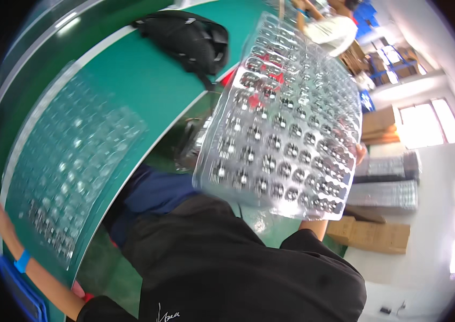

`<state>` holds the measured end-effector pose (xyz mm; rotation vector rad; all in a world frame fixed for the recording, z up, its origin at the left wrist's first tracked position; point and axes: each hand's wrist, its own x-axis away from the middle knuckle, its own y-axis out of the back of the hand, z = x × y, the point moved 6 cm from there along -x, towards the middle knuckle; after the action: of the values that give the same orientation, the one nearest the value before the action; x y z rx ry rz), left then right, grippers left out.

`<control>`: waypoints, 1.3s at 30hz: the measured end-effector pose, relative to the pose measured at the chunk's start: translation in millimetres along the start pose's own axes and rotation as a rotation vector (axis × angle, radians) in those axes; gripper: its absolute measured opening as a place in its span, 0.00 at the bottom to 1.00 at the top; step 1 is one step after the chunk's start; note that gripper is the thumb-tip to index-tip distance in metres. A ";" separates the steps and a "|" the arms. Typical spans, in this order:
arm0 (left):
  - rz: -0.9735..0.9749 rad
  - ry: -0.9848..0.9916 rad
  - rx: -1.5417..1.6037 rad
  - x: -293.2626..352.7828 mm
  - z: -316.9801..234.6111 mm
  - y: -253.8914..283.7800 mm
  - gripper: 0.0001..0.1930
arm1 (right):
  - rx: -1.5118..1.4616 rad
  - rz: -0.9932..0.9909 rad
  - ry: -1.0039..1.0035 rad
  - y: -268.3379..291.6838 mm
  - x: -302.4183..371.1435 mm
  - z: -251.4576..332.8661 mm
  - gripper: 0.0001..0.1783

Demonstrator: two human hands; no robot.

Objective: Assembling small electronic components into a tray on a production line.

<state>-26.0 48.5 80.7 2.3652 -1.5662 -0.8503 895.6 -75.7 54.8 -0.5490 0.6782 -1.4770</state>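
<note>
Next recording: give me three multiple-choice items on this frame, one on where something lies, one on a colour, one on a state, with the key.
1. Where does the black bag lie?
A. On the green table
B. On the floor
C. On a cardboard box

2. What colour is the band on the left wrist?
A. Red
B. Blue
C. Yellow

3. How is the clear tray at the right hand placed?
A. Flat on the table
B. Lifted and tilted in the air
C. Stacked on boxes

Key: 1 A, it sits on the green top's far end. 2 B, the wristband is blue. 3 B, it is off the table, over the person's lap.
</note>
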 end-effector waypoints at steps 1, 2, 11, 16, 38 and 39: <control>0.033 0.074 0.086 27.7 -57.6 -56.0 0.26 | 0.037 -0.017 -0.068 -19.1 -24.0 -26.6 0.50; 0.243 -0.060 0.292 43.9 -95.0 -81.9 0.32 | 0.070 -0.014 -0.144 -41.5 -48.8 -56.0 0.50; 0.465 0.357 1.357 190.2 -163.0 -146.1 0.54 | 0.426 0.302 -0.975 -158.9 -182.6 -190.3 0.50; 0.007 0.466 1.511 250.4 -166.8 -133.4 0.51 | -0.053 0.898 -1.013 -243.6 -201.7 -319.3 0.46; -0.839 0.544 0.832 368.9 -111.5 -93.5 0.46 | 1.854 0.461 0.326 -292.2 -314.2 -375.1 0.32; -0.827 0.546 0.828 367.1 -111.8 -92.3 0.46 | 1.853 0.449 0.318 -292.0 -322.1 -381.2 0.32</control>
<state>211.4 -256.2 -0.8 3.4519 -0.7356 0.5196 428.5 263.0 17.1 1.1916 -0.4754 -1.1690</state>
